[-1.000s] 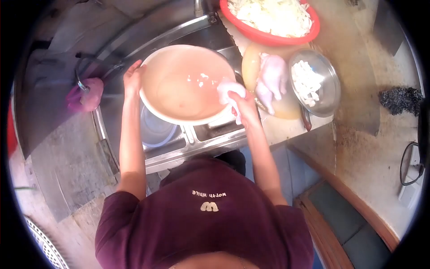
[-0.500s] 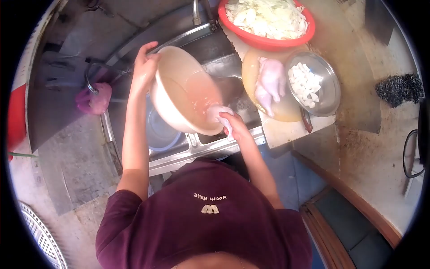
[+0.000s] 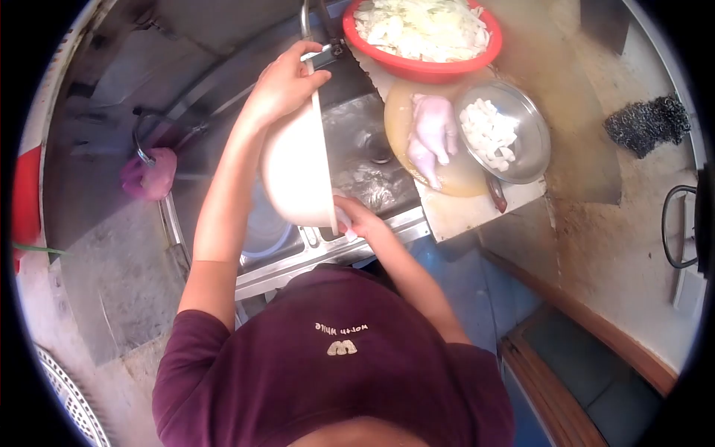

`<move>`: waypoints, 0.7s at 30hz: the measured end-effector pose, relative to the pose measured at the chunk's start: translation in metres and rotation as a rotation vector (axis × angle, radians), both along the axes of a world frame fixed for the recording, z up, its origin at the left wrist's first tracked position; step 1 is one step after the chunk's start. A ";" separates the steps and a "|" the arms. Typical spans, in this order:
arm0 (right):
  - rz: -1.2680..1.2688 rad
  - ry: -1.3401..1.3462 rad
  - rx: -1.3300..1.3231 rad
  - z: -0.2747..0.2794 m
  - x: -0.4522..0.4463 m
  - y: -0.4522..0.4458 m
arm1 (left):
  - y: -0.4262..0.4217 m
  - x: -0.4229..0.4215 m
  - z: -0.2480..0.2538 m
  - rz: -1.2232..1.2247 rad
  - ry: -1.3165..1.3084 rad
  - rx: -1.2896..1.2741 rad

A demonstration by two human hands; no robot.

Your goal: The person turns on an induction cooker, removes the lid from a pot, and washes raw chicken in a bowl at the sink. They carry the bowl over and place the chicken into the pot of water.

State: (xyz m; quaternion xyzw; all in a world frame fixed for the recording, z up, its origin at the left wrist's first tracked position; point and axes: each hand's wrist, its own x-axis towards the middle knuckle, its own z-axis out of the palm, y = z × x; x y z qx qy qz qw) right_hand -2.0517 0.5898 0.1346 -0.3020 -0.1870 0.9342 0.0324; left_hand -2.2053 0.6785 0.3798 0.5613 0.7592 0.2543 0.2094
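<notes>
A large cream bowl (image 3: 298, 167) is tipped on its side over the sink, its opening facing right. My left hand (image 3: 287, 82) grips its upper rim, thumb on one side and fingers on the other. Low on the rim, my right hand (image 3: 360, 217) is closed around a pale raw chicken piece (image 3: 346, 223), mostly hidden by the bowl edge and fingers. Right of the sink, raw chicken (image 3: 432, 134) lies on a round yellowish cutting board (image 3: 469, 179). Beside it, a metal pan (image 3: 530, 141) holds white chunks (image 3: 488, 132).
A red basin (image 3: 424, 71) of shredded cabbage (image 3: 421, 30) stands at the back. The metal sink (image 3: 357, 123) has water near its drain. A blue-rimmed basin (image 3: 264, 235) sits below the bowl. A pink bag (image 3: 153, 175) hangs left; a dark scouring mesh (image 3: 648, 125) lies right.
The bowl has tipped from slanted to nearly vertical, and the pinkish water seen inside it is out of view. My left hand has moved up and right; my right hand is slightly lower and further left.
</notes>
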 end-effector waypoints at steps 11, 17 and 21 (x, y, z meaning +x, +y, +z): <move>-0.207 -0.146 0.213 0.022 0.017 0.020 | -0.048 -0.073 -0.008 0.063 -0.435 0.199; -0.439 -0.343 0.508 0.058 0.053 0.044 | -0.102 -0.130 -0.089 0.319 -0.644 0.136; -0.419 -0.435 0.615 0.079 0.069 0.049 | -0.119 -0.121 -0.164 0.493 -0.624 0.107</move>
